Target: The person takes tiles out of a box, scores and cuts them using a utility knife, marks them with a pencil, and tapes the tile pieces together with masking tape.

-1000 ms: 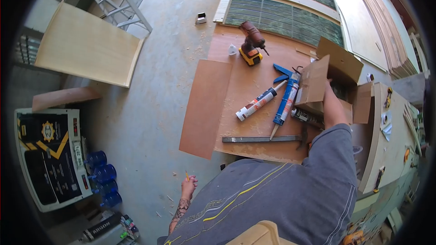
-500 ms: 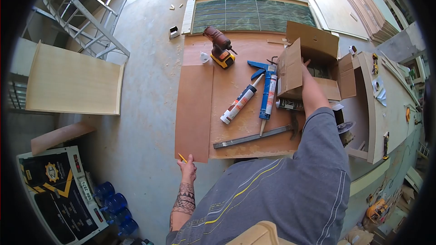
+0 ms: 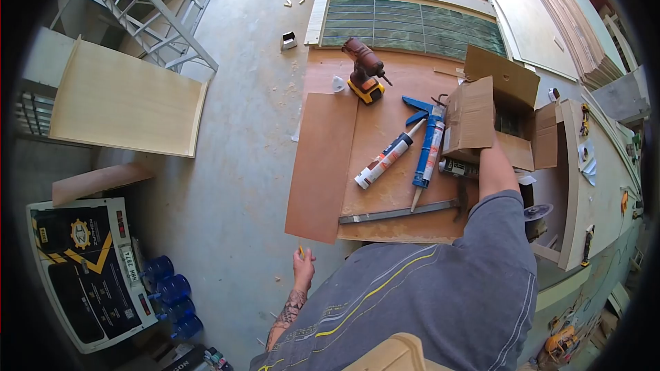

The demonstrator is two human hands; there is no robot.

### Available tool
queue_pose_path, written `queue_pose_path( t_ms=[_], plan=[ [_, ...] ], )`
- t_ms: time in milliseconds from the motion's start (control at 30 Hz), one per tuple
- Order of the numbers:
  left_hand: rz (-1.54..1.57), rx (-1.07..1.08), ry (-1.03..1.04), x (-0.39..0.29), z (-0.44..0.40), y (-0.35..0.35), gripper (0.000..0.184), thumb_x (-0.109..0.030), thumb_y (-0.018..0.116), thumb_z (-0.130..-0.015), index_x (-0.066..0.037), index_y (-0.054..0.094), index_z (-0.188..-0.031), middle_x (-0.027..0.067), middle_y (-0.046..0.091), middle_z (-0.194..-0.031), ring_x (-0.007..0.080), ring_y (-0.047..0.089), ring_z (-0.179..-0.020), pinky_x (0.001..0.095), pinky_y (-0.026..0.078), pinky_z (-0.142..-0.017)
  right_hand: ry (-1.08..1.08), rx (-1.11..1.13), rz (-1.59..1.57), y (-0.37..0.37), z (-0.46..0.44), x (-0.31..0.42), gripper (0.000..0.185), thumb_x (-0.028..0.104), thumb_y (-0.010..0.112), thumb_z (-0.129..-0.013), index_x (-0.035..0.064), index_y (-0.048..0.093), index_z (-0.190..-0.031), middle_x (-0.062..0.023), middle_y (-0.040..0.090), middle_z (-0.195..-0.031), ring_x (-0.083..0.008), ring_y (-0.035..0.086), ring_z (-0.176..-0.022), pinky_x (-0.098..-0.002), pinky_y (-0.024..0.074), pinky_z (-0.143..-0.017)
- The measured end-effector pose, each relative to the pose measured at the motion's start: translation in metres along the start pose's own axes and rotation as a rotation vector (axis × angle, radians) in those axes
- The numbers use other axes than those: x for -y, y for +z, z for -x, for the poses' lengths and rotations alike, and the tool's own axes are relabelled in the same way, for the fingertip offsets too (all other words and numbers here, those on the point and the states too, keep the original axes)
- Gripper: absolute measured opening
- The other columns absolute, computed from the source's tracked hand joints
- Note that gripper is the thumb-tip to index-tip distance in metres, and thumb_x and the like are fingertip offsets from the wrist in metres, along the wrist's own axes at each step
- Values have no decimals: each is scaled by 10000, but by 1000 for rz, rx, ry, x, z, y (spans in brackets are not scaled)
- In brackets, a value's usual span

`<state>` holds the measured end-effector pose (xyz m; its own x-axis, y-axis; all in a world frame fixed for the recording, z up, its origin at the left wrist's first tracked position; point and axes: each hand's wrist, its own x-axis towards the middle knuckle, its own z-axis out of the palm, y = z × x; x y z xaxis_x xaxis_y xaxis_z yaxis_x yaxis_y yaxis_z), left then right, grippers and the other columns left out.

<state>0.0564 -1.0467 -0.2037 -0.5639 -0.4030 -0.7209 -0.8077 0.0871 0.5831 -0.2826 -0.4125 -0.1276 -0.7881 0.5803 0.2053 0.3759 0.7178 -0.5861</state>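
My left hand (image 3: 304,265) is closed around a yellow pencil (image 3: 300,252), just off the near edge of a loose thin brown board (image 3: 322,165). My right forearm reaches into an open cardboard box (image 3: 470,113); the hand is hidden inside, so what it touches does not show. Left of the box lie a blue caulking gun (image 3: 429,148) with a tube in it and a loose sealant tube (image 3: 385,161). A dark can (image 3: 459,167) lies by the box's lower edge. The hammer (image 3: 402,213) lies along the table's near edge. A brown and yellow drill (image 3: 364,72) stands farther back.
Green tiled panels (image 3: 412,25) lie beyond the table. At the right is a wooden cabinet (image 3: 584,185) with tools on it. A metal ladder (image 3: 161,14), a pale wooden panel (image 3: 130,96) and blue water bottles (image 3: 174,288) are at the left.
The view has shifted about. My left hand, still with the pencil, came up to the loose board's near edge and has since drawn back slightly. My right arm stays in the box.
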Motion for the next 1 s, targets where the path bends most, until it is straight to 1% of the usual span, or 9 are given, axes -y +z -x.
queue_pose_path(
  t_ms=[133, 267, 333, 467, 567, 667, 767, 867, 1000],
  plan=[
    [-306, 51, 21, 52, 17, -34, 472, -374, 654, -1038, 10, 585, -1304, 90, 730, -948, 161, 630, -729, 339, 522, -722, 39, -34, -34, 6, -56, 6, 513, 541, 684, -943, 45, 776, -849, -230, 748, -889, -380, 745, -895, -482, 571, -844],
    [-317, -98, 72, 73, 28, -52, 394, -337, 646, -1044, 24, 626, -1199, 73, 713, -905, 158, 626, -724, 341, 524, -725, 80, -71, -67, -4, -84, -12, 522, 550, 683, -944, 46, 776, -843, -229, 747, -881, -380, 746, -889, -484, 570, -839],
    [-181, -261, 175, 66, 29, -56, 306, -299, 628, -1060, -4, 647, -1140, 43, 682, -861, 126, 600, -693, 312, 508, -678, 44, -88, 20, -16, -88, 0, 599, 620, 646, -952, 47, 767, -821, -228, 738, -850, -388, 740, -869, -490, 560, -818],
    [-4, -178, 159, -2, 35, -57, 269, -270, 612, -1073, -23, 651, -1170, 20, 650, -838, 86, 569, -672, 264, 472, -622, 51, -102, 138, -33, -102, -11, 788, 774, 546, -953, 33, 747, -778, -215, 725, -814, -393, 723, -837, -488, 547, -805],
    [-31, -108, 234, -42, 18, -64, 274, -276, 608, -1078, -39, 656, -1205, 8, 651, -852, 59, 546, -664, 232, 438, -586, 124, -269, 86, -62, -93, 11, 778, 739, 516, -990, 31, 760, -780, -201, 749, -820, -399, 738, -858, -499, 555, -797],
    [-24, 34, 322, -88, 5, -60, 311, -279, 609, -1078, -37, 639, -1270, 11, 659, -894, 64, 560, -695, 236, 447, -603, 257, -436, 22, -100, -84, 35, 809, 751, 446, -1009, 41, 791, -837, -184, 766, -830, -370, 746, -878, -470, 550, -815],
    [-21, 273, 426, -129, -22, -39, 342, -213, 595, -1067, -30, 584, -1355, 22, 643, -968, 76, 562, -745, 244, 470, -638, 200, -741, -320, -136, -72, 72, 803, 660, 423, -1060, -11, 740, -752, -205, 731, -752, -330, 698, -776, -451, 519, -806],
    [-117, 504, 508, -162, -67, 6, 327, -143, 578, -1041, -26, 577, -1346, 18, 634, -929, 89, 573, -733, 264, 494, -641, 31, -975, -586, -165, -55, 126, 732, 550, 426, -1102, -13, 598, -666, -124, 628, -665, -256, 583, -679, -409, 489, -734],
    [-157, 745, 514, -237, -85, 94, 359, -95, 542, -1027, -30, 552, -1380, 16, 593, -853, 81, 554, -688, 250, 462, -583, -163, -912, -1010, -208, -1, 237, 620, 485, 439, -1113, 65, 497, -660, -48, 507, -627, -164, 506, -608, -318, 441, -634]
  ],
)
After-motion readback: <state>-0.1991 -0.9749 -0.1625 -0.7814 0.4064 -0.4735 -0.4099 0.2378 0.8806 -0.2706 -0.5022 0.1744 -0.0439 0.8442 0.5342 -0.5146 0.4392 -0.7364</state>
